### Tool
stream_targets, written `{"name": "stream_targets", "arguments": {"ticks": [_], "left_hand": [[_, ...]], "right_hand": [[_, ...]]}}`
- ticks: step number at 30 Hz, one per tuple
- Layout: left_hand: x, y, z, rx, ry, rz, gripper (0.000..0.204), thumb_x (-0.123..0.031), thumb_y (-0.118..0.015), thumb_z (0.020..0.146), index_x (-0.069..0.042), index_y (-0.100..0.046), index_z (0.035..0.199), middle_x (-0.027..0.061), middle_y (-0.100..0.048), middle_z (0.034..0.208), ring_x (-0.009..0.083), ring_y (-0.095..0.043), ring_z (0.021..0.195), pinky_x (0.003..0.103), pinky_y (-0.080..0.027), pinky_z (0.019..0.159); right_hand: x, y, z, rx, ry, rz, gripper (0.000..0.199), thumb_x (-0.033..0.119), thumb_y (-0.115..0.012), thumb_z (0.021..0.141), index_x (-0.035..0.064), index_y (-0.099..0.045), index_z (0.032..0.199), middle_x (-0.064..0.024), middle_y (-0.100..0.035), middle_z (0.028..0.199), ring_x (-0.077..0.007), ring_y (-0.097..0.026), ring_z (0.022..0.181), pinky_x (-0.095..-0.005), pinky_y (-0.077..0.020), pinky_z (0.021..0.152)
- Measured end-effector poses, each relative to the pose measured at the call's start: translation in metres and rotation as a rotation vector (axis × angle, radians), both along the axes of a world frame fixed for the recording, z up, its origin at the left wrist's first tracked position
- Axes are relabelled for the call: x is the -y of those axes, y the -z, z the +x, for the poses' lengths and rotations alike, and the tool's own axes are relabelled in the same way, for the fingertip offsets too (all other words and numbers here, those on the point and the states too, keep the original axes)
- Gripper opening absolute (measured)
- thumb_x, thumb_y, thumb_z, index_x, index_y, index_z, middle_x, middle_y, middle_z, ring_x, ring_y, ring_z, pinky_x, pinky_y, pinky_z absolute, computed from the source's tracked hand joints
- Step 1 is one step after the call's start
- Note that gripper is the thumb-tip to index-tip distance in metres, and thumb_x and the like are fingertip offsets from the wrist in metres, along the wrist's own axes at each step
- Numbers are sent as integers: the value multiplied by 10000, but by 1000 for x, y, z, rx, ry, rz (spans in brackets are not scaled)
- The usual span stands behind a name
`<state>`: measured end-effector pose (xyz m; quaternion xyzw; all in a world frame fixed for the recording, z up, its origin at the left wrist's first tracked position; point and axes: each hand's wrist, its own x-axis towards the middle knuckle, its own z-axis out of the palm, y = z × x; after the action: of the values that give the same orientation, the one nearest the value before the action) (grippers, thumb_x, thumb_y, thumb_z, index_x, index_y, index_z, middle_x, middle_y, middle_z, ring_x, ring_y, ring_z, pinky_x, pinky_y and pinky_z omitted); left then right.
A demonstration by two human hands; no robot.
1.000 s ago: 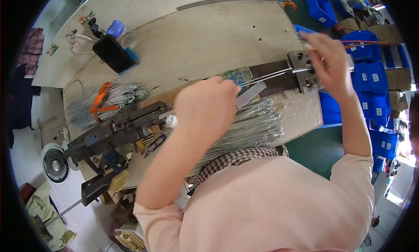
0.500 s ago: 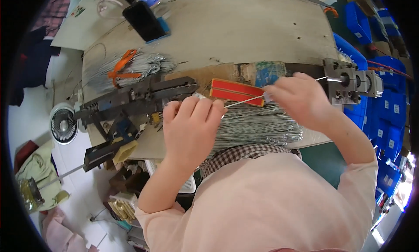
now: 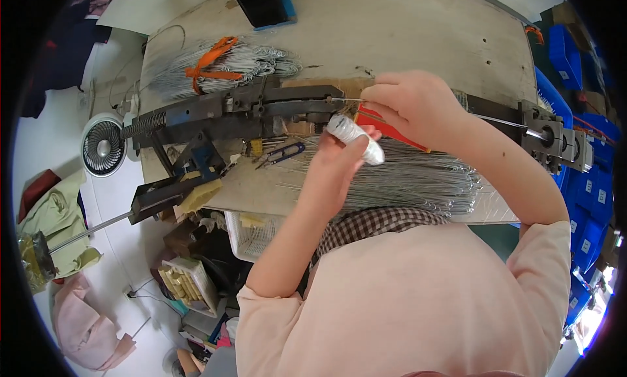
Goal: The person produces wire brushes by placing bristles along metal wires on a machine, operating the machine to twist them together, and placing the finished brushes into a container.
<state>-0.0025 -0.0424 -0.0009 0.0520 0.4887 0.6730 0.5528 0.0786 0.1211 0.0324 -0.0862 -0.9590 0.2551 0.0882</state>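
My left hand (image 3: 332,174) is closed round a white spool of thread or cord (image 3: 359,141), its upper end tilted toward the black metal clamp (image 3: 287,103). My right hand (image 3: 415,103) pinches a thin metal rod (image 3: 347,99) close to the clamp's right end. On the right, a shiny rod (image 3: 499,122) runs into a metal chuck (image 3: 547,135); my right hand and forearm hide the stretch between. Partly under the right hand lies a red strip (image 3: 395,127) with yellow edges. A bundle of thin wires (image 3: 418,181) is spread along the table's near side.
A second wire bundle with an orange tie (image 3: 215,67) lies at the back left. Blue-handled snips (image 3: 285,153) rest left of my left hand. A dark phone-like device (image 3: 261,5) stands at the back. A fan (image 3: 104,145) is at far left, blue bins (image 3: 591,194) at right.
My right hand has moved left to the clamp's end. The left hand has come off the rod and turned, showing the white spool in it. The whole view has shifted.
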Motion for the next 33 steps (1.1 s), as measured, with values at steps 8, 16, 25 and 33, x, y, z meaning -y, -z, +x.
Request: {"name": "stream_targets", "arguments": {"ticks": [8,16,25,33], "left_hand": [[-9,-9,1,289,29,128,292,-120,-570,847,-30,-420,1081,82,-563,912,199,-579,867,353,-476,783],[-6,65,0,-384,-47,167,510,-51,-606,815,4,-323,1236,53,-565,902,121,-578,811,246,-463,731],[0,53,-21,-889,159,-60,485,-119,-639,781,-16,-426,1204,127,-527,1105,256,-557,982,343,-426,857],[133,56,-54,17,-709,-247,588,-394,-526,858,-77,-309,1303,87,-488,1119,242,-465,1119,387,-370,940]], "right_hand": [[-2,-6,-8,125,-41,63,68,137,-582,740,78,-582,773,-53,-574,782,-257,-581,746,-379,-471,636],[20,-6,1,-205,-217,485,329,153,-611,709,19,-562,1005,-58,-547,809,-198,-552,759,-307,-434,651],[62,35,14,165,-29,169,399,166,-573,808,-24,-493,1150,-117,-547,844,-273,-543,760,-362,-426,719],[54,17,54,53,110,51,352,129,-577,818,22,-528,1151,-114,-566,1035,-266,-518,978,-366,-340,879]]}}
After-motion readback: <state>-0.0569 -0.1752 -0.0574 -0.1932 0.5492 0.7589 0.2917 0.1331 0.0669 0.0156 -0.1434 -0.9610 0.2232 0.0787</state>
